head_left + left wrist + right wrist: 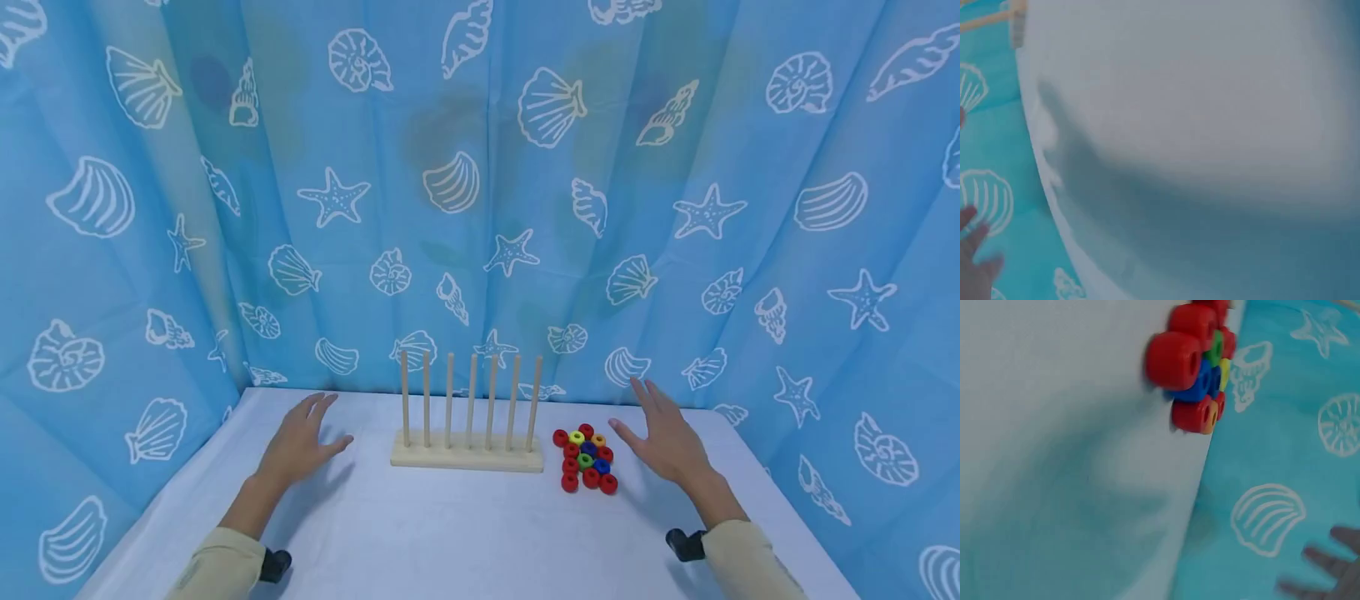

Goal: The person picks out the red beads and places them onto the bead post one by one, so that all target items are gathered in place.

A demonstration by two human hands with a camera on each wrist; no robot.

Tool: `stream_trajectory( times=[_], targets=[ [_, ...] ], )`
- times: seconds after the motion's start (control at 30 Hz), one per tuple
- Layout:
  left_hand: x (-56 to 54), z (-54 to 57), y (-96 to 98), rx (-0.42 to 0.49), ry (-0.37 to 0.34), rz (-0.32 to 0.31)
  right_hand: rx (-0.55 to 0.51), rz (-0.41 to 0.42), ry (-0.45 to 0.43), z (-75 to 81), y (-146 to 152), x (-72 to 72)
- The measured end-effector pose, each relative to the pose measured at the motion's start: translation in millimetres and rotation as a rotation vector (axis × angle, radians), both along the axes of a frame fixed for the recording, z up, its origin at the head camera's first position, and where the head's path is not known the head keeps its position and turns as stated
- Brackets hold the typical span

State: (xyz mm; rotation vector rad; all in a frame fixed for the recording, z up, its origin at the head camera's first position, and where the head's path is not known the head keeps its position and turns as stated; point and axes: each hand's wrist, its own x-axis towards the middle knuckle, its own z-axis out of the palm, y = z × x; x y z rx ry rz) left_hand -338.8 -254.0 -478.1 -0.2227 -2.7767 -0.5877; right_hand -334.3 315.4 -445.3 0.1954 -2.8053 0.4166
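A wooden peg rack (467,458) with a row of several upright dowels stands near the back of the table. Just right of it lies a cluster of round beads with holes, mostly red beads (591,477), plus blue, green, yellow and orange ones. My left hand (296,446) hovers left of the rack, fingers spread and holding nothing. To the right of the beads is my right hand (663,437), also empty, its thumb toward them. In the right wrist view the red bead (1169,361) sits nearest the camera, while the right fingers (1329,562) show at the lower right.
A white cloth (450,533) covers the table. Blue curtains (465,250) with white shell and starfish prints hang behind it and along both sides. Each forearm wears a small black wrist camera, one at the left cuff (275,565), the other at the right cuff (686,545).
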Motion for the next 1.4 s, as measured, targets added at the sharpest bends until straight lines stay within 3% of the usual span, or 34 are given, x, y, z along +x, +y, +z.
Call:
stream_trajectory(
  times=[0.13, 0.2, 0.3, 0.53, 0.9, 1.13, 1.4],
  targets=[
    [-18.7, 0.3, 11.7, 0.402, -0.117, -0.009, -0.345, 0.048, 0.022, -4.7, 0.0, -15.8],
    [-27.8, -3.0, 20.9, 0.582, -0.173, 0.003, -0.441, 0.065, 0.020, -10.8, -3.4, -25.8],
    [-36.0, -12.5, 37.0, 0.699, -0.258, 0.002, -0.478, 0.074, -0.038, -23.7, -10.3, -38.9],
    [-38.9, -35.8, 65.1, 0.695, -0.346, -0.165, -0.504, 0.043, -0.194, -53.6, -19.0, -57.3],
    [-37.9, -46.3, 68.6, 0.825, -0.386, -0.274, -0.585, 0.008, -0.301, -70.8, -21.0, -67.7],
    [-35.8, -51.0, 68.1, 0.840, -0.378, -0.285, -0.557, -0.010, -0.329, -75.8, -17.6, -70.4],
    [-38.6, -52.4, 69.0, 0.792, -0.370, -0.209, -0.565, 0.001, -0.305, -75.4, -17.7, -71.9]
  ],
)
